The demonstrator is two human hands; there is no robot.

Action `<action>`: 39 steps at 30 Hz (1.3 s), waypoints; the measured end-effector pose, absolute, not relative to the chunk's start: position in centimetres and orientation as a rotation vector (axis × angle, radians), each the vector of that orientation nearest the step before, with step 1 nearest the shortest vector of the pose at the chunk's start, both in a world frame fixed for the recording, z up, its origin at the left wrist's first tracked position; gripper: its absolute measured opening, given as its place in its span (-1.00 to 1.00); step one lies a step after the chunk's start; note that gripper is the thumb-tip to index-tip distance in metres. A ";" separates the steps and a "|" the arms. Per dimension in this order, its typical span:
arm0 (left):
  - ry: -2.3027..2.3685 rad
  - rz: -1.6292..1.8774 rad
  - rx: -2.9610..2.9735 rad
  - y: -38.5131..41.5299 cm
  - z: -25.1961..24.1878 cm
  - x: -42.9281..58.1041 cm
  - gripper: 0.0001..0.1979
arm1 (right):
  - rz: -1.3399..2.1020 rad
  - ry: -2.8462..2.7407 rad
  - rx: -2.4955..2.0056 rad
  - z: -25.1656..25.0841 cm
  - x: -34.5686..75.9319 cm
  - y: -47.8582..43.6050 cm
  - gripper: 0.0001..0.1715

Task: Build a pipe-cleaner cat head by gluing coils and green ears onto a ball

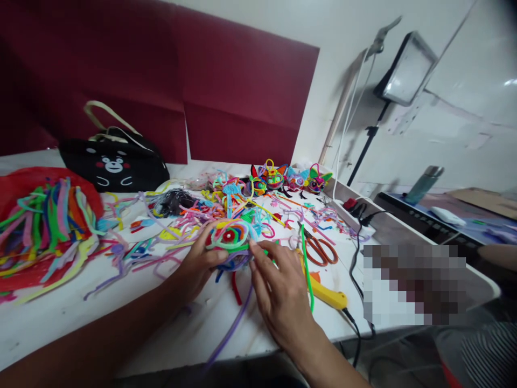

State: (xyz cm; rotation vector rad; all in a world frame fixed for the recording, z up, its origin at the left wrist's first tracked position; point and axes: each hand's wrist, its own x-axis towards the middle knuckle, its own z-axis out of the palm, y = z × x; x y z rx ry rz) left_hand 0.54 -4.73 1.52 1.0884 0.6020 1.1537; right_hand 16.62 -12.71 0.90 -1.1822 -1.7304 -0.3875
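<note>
While the left hand [197, 265] closes its fingers around the multicoloured coiled pipe-cleaner bundle [229, 236], apparently steadying it just above the white table [60, 318], the right hand [278, 293] rests outstretched fingertips on its right edge, near orange-handled scissors [321, 250].

Gripping a multicoloured pipe-cleaner piece [229, 237] from its left side with the left hand [197, 264] and touching its right edge with the spread fingertips of the right hand [278, 291], with a purple strand [232, 328] trailing down between both hands over the white surface [60, 318]. Just right of the right hand, a green strand [307, 269], a yellow corded tool [325, 293] and orange-handled scissors [321, 250]. Well left of the left hand, a heap of loose pipe cleaners [44, 226], and beyond that hand a black bag [115, 161].
</note>
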 end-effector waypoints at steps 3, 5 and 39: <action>0.617 1.167 1.114 -4.9 1.6 0.6 -0.42 | -0.412 -1.680 -1.146 1.1 16.7 -12.1 -0.75; 0.621 1.174 1.141 -5.0 1.6 0.6 -0.40 | -0.349 -1.645 -1.123 1.3 16.7 -11.7 -0.82; 0.557 1.088 1.452 -4.7 0.9 -0.5 -0.19 | 1.373 -0.833 -0.869 1.7 18.9 -9.9 -0.55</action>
